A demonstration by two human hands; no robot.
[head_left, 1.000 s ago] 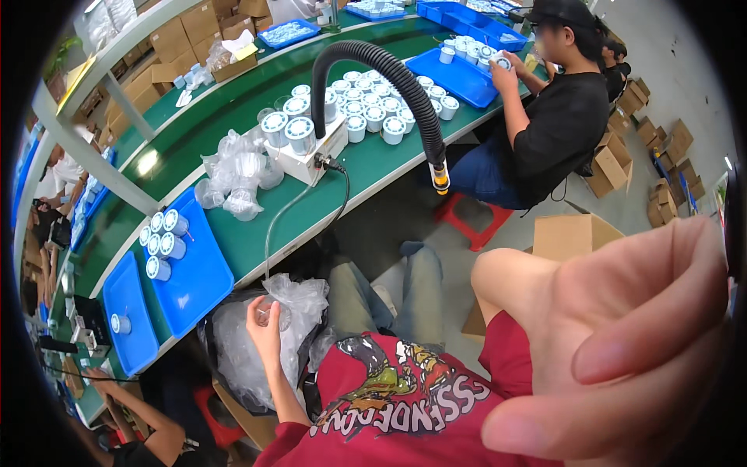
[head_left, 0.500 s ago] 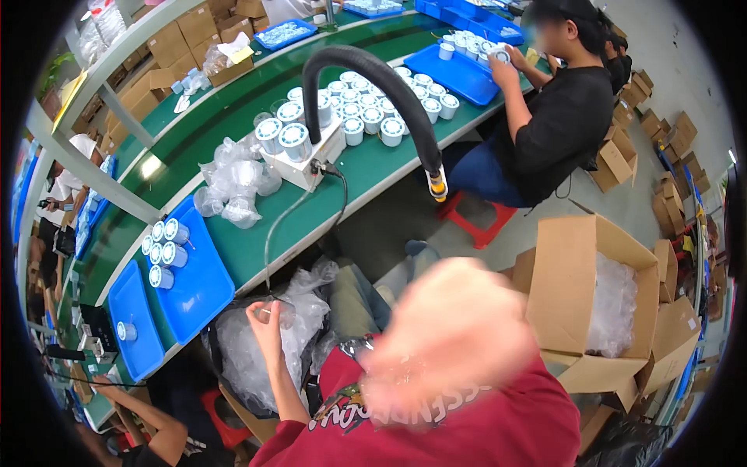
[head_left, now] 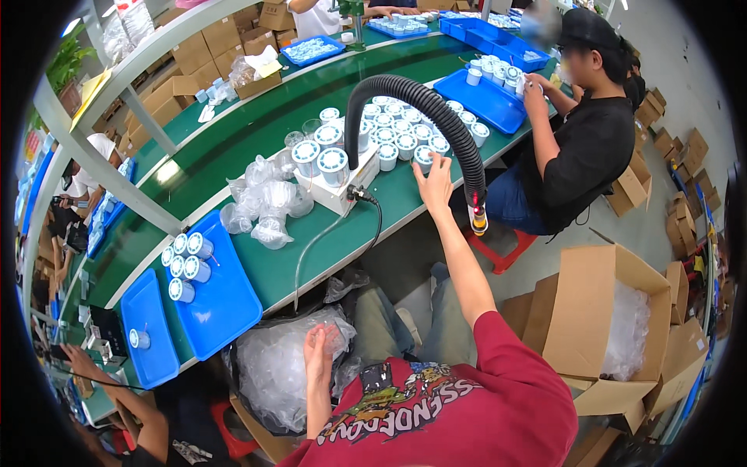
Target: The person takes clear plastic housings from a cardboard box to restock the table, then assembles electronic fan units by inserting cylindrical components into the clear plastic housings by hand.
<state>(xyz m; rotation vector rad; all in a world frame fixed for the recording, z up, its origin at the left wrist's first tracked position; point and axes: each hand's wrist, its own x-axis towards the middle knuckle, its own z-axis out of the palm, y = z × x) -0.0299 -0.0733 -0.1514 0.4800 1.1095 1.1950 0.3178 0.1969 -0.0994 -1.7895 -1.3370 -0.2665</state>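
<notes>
My right hand (head_left: 436, 187) reaches over the bench, its thumb and fingers around a small white canister (head_left: 424, 154) with a blue-and-white patterned top. That canister stands at the near edge of a group of similar ones (head_left: 405, 142). Low in front of my body, my left hand (head_left: 317, 354) has its fingers curled up beside a clear, thin-walled plastic cup (head_left: 334, 338), which it seems to hold; the see-through edges are hard to make out. Below lies a large clear plastic bag (head_left: 272, 366).
A black flexible hose (head_left: 420, 93) arches over a white box (head_left: 323, 193) topped with canisters. Clear plastic cups (head_left: 268, 198) lie beside it. Blue trays (head_left: 226, 303) hold several canisters at left. An open carton (head_left: 580, 311) stands right; a co-worker (head_left: 587, 132) sits beyond.
My right hand, blurred close to the camera before, has moved forward to a canister on the bench. My left hand has turned and lowered slightly. The camera view has shifted too.
</notes>
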